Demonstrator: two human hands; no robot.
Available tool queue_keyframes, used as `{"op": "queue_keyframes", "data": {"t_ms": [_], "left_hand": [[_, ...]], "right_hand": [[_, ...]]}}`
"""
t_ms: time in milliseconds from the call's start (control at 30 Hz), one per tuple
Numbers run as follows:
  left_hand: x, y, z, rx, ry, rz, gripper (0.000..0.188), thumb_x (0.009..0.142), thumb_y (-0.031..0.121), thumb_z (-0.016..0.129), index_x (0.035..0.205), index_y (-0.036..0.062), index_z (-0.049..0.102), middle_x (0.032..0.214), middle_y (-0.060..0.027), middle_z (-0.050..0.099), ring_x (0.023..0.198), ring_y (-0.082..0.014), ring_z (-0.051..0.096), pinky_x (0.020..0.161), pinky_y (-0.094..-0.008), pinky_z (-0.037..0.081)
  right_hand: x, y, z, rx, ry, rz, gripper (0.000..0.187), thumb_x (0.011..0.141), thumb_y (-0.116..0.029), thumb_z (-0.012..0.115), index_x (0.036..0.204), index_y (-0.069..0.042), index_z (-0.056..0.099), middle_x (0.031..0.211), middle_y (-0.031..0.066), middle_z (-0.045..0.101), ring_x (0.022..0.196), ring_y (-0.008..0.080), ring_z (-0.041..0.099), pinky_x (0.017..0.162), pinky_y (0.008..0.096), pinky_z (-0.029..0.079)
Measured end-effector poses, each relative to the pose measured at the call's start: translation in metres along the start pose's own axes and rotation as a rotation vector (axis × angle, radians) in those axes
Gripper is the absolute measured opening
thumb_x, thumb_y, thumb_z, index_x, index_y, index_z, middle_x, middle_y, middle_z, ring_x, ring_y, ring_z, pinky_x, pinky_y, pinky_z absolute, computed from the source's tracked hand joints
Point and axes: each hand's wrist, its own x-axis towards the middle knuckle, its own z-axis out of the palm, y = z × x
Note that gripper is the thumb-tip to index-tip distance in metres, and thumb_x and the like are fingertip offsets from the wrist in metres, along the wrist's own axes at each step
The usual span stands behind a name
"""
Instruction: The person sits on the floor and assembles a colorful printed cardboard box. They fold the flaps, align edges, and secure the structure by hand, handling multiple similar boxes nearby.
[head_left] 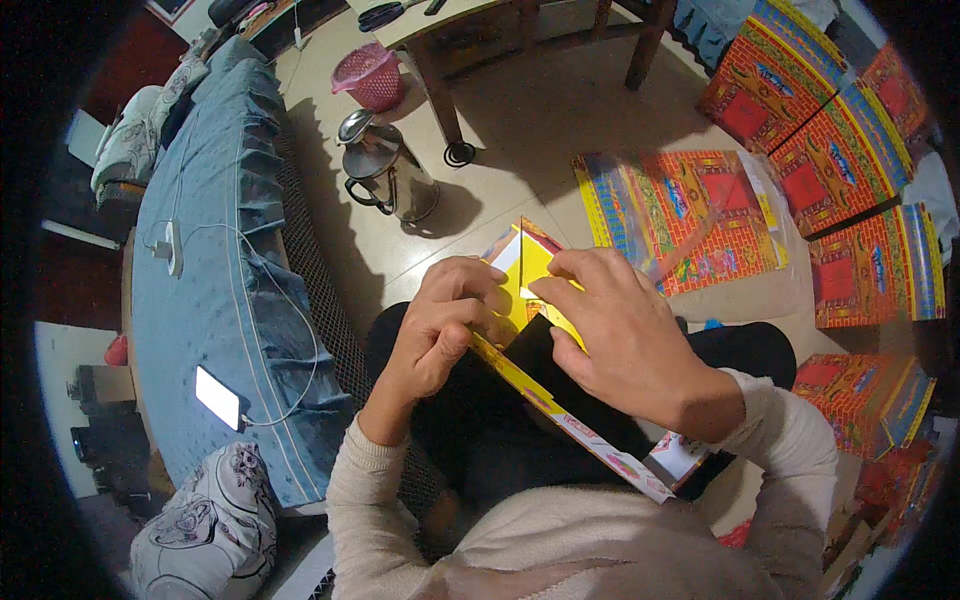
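Over my lap is a partly folded piece of printed cardboard [536, 268] with yellow panels and white flaps. Its long narrow side slants from my left hand down towards my right forearm. My left hand [448, 318] grips the left corner with bent fingers, the thumb along the edge. Bent over the yellow flap, my right hand [622, 335] has its thumb and fingers closed on the card; part of the fold is hidden beneath it. On the floor ahead lies a flat printed sheet [690, 215] with a brick pattern, under clear plastic.
Several brick-patterned cardboard pieces [838, 155] stand folded along the right. A steel jug [395, 180] and a pink basket [370, 78] are on the floor near a wooden table [440, 90]. To the left, a blue-covered sofa [200, 300] bears a lit phone [218, 398] on a cable.
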Motion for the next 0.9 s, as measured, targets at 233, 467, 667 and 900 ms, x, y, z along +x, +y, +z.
{"op": "queue_keyframes", "data": {"t_ms": [233,467,667,900], "left_hand": [[0.0,0.0,-0.001,-0.01,0.027,0.044,0.064,0.108,0.054,0.037,0.084,0.0079,0.074,0.096,-0.0085,0.064,0.106,-0.0297,0.06,0.106,-0.0466,0.04],[-0.011,-0.005,0.011,-0.19,0.205,-0.034,0.066,0.105,0.059,0.04,0.088,0.007,0.076,0.107,-0.0111,0.061,0.113,-0.0282,0.055,0.104,-0.0431,0.04],[-0.014,-0.008,0.01,-0.185,0.243,-0.046,0.067,0.105,0.06,0.041,0.086,0.0062,0.075,0.108,-0.0117,0.061,0.115,-0.0283,0.054,0.105,-0.0432,0.039],[-0.014,-0.003,0.009,-0.173,0.212,-0.028,0.067,0.106,0.059,0.04,0.085,0.0056,0.074,0.109,-0.0126,0.061,0.115,-0.0292,0.054,0.106,-0.0447,0.039]], "right_hand": [[0.004,-0.001,-0.006,0.081,0.061,-0.002,0.033,0.082,-0.009,0.068,0.114,-0.002,0.062,0.116,0.0139,0.059,0.115,0.0339,0.056,0.096,0.0464,0.05],[0.013,0.006,-0.013,0.093,-0.002,-0.029,0.03,0.086,-0.013,0.072,0.111,-0.002,0.061,0.111,0.015,0.059,0.108,0.0354,0.056,0.092,0.0458,0.047],[0.028,0.01,-0.005,0.225,-0.068,0.067,0.017,0.091,-0.014,0.068,0.1,-0.001,0.064,0.103,0.0156,0.059,0.102,0.0342,0.056,0.091,0.0434,0.046],[0.046,0.017,-0.003,0.43,-0.124,0.173,0.018,0.09,-0.017,0.067,0.087,0.002,0.067,0.089,0.0168,0.063,0.093,0.0358,0.059,0.086,0.0445,0.049]]}}
